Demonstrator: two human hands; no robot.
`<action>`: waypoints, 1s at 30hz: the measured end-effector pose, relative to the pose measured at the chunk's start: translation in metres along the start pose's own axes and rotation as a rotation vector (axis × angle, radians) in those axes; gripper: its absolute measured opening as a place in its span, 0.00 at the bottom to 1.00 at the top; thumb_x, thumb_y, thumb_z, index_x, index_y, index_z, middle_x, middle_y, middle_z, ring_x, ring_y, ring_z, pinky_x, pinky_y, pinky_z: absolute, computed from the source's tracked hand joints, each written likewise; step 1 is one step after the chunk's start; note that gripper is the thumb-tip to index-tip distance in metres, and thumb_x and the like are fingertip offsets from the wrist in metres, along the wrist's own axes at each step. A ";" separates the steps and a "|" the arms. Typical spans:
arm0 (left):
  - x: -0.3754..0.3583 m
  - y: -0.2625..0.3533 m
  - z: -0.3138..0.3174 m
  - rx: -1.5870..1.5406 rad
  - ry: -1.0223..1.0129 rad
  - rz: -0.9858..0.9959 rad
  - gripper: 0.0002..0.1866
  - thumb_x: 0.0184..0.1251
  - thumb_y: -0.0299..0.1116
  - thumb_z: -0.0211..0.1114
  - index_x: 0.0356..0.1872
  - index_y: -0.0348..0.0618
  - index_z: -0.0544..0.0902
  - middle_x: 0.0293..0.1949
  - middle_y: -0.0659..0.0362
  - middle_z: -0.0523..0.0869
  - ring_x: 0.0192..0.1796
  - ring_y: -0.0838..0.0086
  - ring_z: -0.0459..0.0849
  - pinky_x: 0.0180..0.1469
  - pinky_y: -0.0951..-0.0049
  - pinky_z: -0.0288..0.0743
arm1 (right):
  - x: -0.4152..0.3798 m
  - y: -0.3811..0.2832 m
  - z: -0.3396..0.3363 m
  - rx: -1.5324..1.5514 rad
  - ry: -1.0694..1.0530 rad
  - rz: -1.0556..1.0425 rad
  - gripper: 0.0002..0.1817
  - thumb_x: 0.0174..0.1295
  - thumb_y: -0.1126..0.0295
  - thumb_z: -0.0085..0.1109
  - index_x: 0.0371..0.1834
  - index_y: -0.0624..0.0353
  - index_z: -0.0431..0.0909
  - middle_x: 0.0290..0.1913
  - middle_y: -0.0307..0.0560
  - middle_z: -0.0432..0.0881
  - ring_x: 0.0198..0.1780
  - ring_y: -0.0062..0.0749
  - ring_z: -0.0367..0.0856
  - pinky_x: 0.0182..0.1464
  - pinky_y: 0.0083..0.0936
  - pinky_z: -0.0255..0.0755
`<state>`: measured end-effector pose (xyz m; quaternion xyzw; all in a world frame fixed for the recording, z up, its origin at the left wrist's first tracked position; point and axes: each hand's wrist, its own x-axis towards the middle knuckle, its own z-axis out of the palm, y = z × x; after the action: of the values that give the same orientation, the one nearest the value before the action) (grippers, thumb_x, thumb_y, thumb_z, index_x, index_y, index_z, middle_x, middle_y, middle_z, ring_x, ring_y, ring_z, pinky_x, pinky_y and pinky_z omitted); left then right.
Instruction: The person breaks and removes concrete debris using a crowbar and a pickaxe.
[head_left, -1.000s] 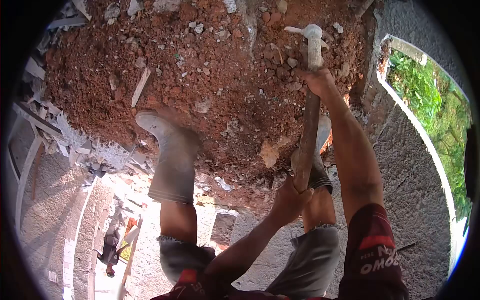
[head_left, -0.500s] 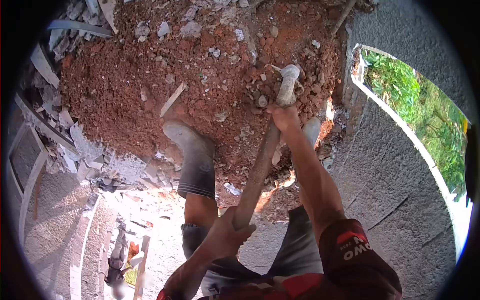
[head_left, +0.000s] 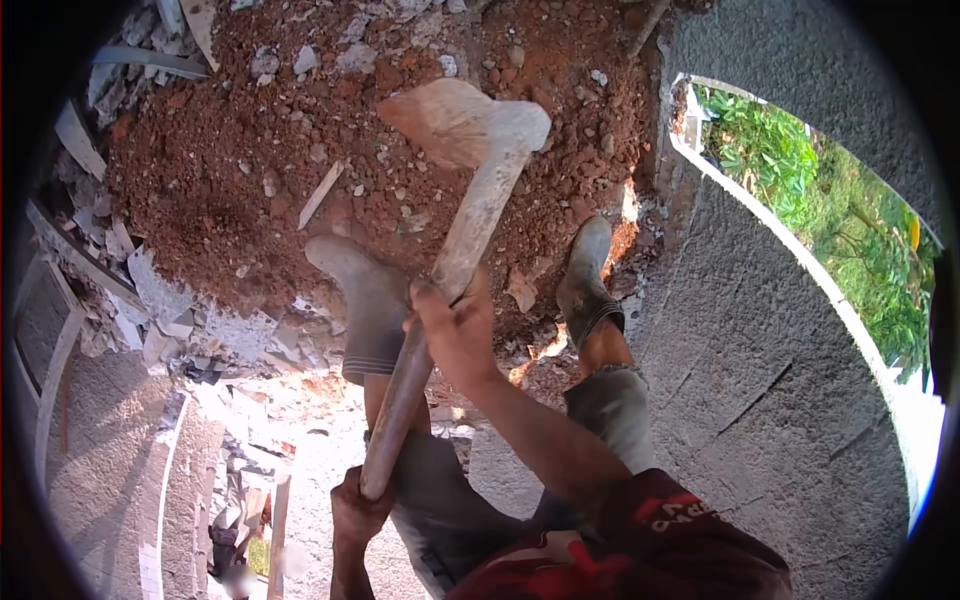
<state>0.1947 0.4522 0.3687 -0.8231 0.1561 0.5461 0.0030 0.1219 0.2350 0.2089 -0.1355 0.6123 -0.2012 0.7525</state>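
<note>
A hoe (head_left: 482, 215) with a pale wooden handle slants up through the middle of the view. Its broad, soil-stained blade (head_left: 440, 122) is raised over reddish earth (head_left: 230, 190) and points to the left. My right hand (head_left: 460, 335) is wrapped around the handle about midway along. Lower down, my left hand (head_left: 360, 512) is closed around the handle's end. Two rubber boots, a left boot (head_left: 365, 305) and a right boot (head_left: 588, 275), stand at the near edge of the loose soil.
Broken rubble (head_left: 165, 285) and pale strips (head_left: 85, 255) lie along the left. A narrow pale stick (head_left: 321, 195) lies on the soil. A rough grey wall (head_left: 770, 400) stands at the right, with an opening (head_left: 800, 190) showing green plants.
The hoe's head has come up from the soil and swung left, so its blade now shows. Both hands have shifted left with the handle, the right one also lower.
</note>
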 end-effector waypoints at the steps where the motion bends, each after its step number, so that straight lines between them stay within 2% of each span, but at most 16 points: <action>1: 0.028 0.022 0.022 -0.042 -0.059 0.037 0.16 0.47 0.31 0.70 0.37 0.36 0.76 0.23 0.45 0.83 0.27 0.50 0.85 0.28 0.60 0.79 | 0.027 -0.023 -0.029 -0.044 0.098 -0.009 0.15 0.58 0.74 0.57 0.44 0.61 0.62 0.30 0.45 0.73 0.21 0.26 0.75 0.22 0.24 0.74; 2: 0.060 0.041 0.049 -0.021 0.015 0.297 0.16 0.48 0.31 0.70 0.37 0.37 0.76 0.22 0.45 0.82 0.26 0.48 0.84 0.28 0.57 0.78 | 0.056 -0.037 -0.062 -0.080 0.136 -0.148 0.15 0.56 0.71 0.59 0.42 0.60 0.64 0.29 0.45 0.74 0.21 0.27 0.75 0.21 0.24 0.74; 3: 0.084 0.064 0.071 -0.016 -0.032 0.384 0.16 0.49 0.33 0.71 0.35 0.36 0.76 0.23 0.42 0.82 0.29 0.48 0.85 0.29 0.58 0.77 | 0.081 -0.051 -0.096 -0.112 0.217 -0.216 0.13 0.54 0.69 0.60 0.38 0.60 0.67 0.26 0.45 0.74 0.20 0.27 0.75 0.20 0.27 0.74; 5: 0.125 0.103 0.112 0.012 -0.223 0.232 0.18 0.50 0.35 0.69 0.40 0.36 0.76 0.26 0.41 0.82 0.33 0.46 0.84 0.33 0.53 0.77 | 0.126 -0.073 -0.165 -0.249 0.352 -0.214 0.10 0.54 0.68 0.60 0.31 0.62 0.70 0.22 0.44 0.73 0.18 0.30 0.74 0.20 0.30 0.74; 10: 0.146 0.142 0.161 0.089 -0.332 0.204 0.22 0.52 0.42 0.67 0.41 0.35 0.75 0.30 0.40 0.83 0.36 0.45 0.84 0.39 0.52 0.78 | 0.176 -0.052 -0.273 -0.210 0.514 -0.046 0.10 0.55 0.67 0.61 0.32 0.61 0.72 0.22 0.44 0.74 0.17 0.32 0.74 0.20 0.29 0.73; 12: 0.129 0.145 0.146 0.136 -0.446 0.082 0.24 0.55 0.42 0.64 0.47 0.36 0.72 0.33 0.39 0.83 0.40 0.44 0.82 0.44 0.48 0.76 | 0.161 -0.018 -0.270 -0.175 0.472 -0.023 0.10 0.55 0.67 0.61 0.33 0.61 0.72 0.21 0.44 0.74 0.17 0.32 0.74 0.20 0.30 0.72; 17: 0.071 0.093 0.094 0.296 -0.432 -0.115 0.24 0.55 0.42 0.67 0.47 0.35 0.72 0.30 0.38 0.83 0.37 0.43 0.84 0.39 0.52 0.77 | 0.099 0.064 -0.214 -0.097 0.421 0.124 0.11 0.55 0.67 0.60 0.35 0.59 0.70 0.21 0.43 0.72 0.16 0.32 0.73 0.19 0.33 0.71; 20: 0.013 0.074 0.038 0.342 -0.443 -0.056 0.24 0.53 0.42 0.68 0.44 0.35 0.74 0.30 0.37 0.82 0.37 0.43 0.83 0.38 0.52 0.78 | 0.044 0.117 -0.166 -0.121 0.311 0.077 0.10 0.56 0.69 0.61 0.32 0.60 0.69 0.20 0.43 0.71 0.16 0.30 0.72 0.18 0.32 0.70; 21: -0.012 0.067 0.021 0.395 -0.461 -0.066 0.20 0.54 0.41 0.67 0.40 0.36 0.75 0.31 0.38 0.82 0.35 0.43 0.83 0.36 0.52 0.78 | 0.017 0.127 -0.144 -0.163 0.382 0.212 0.10 0.56 0.70 0.60 0.32 0.61 0.68 0.22 0.43 0.72 0.17 0.28 0.72 0.19 0.30 0.68; 22: -0.037 0.060 0.005 0.448 -0.479 -0.074 0.16 0.54 0.40 0.67 0.36 0.38 0.76 0.31 0.40 0.81 0.32 0.44 0.83 0.33 0.53 0.78 | -0.013 0.152 -0.135 -0.118 0.218 0.292 0.11 0.55 0.68 0.60 0.34 0.62 0.69 0.24 0.43 0.74 0.19 0.27 0.71 0.21 0.30 0.67; 23: -0.065 0.056 -0.008 0.483 -0.511 -0.049 0.10 0.55 0.37 0.65 0.28 0.41 0.77 0.31 0.42 0.79 0.27 0.45 0.82 0.28 0.53 0.77 | -0.043 0.157 -0.111 -0.229 0.247 0.408 0.14 0.55 0.66 0.60 0.35 0.64 0.69 0.24 0.45 0.75 0.19 0.27 0.73 0.22 0.30 0.68; 25: -0.097 0.070 -0.028 0.559 -0.396 -0.522 0.22 0.47 0.42 0.70 0.39 0.36 0.78 0.32 0.41 0.84 0.37 0.47 0.85 0.39 0.56 0.80 | -0.092 0.139 -0.073 -0.311 0.296 0.611 0.14 0.56 0.65 0.57 0.26 0.66 0.70 0.23 0.49 0.76 0.20 0.36 0.78 0.25 0.34 0.74; 26: -0.104 0.061 -0.038 0.563 -0.377 -0.526 0.22 0.46 0.42 0.70 0.39 0.36 0.79 0.31 0.42 0.85 0.37 0.49 0.86 0.39 0.57 0.80 | -0.106 0.139 -0.073 -0.334 0.206 0.552 0.13 0.56 0.66 0.56 0.23 0.65 0.70 0.24 0.50 0.76 0.20 0.37 0.79 0.25 0.34 0.75; 28: -0.105 0.060 -0.047 0.565 -0.346 -0.557 0.23 0.44 0.42 0.71 0.40 0.36 0.79 0.29 0.44 0.85 0.36 0.51 0.86 0.39 0.57 0.80 | -0.114 0.131 -0.082 -0.234 0.266 0.411 0.09 0.56 0.70 0.56 0.24 0.62 0.70 0.25 0.47 0.74 0.19 0.31 0.77 0.22 0.30 0.74; 29: -0.091 0.062 -0.042 0.556 -0.343 -0.544 0.23 0.44 0.42 0.71 0.40 0.36 0.79 0.29 0.44 0.85 0.36 0.51 0.86 0.39 0.57 0.80 | -0.101 0.102 -0.084 -0.046 0.367 0.536 0.07 0.57 0.72 0.56 0.28 0.62 0.70 0.25 0.45 0.73 0.19 0.29 0.76 0.21 0.29 0.73; 30: -0.073 0.065 -0.034 0.488 -0.338 -0.398 0.18 0.48 0.39 0.69 0.36 0.38 0.78 0.29 0.44 0.83 0.33 0.49 0.85 0.34 0.55 0.79 | -0.082 0.077 -0.090 -0.038 0.390 0.435 0.07 0.56 0.72 0.57 0.33 0.62 0.69 0.26 0.45 0.73 0.19 0.28 0.76 0.21 0.28 0.73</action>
<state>0.1823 0.4029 0.4592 -0.7104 0.1158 0.6098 0.3318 0.0303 0.3449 0.2262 0.0262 0.7637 -0.0457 0.6435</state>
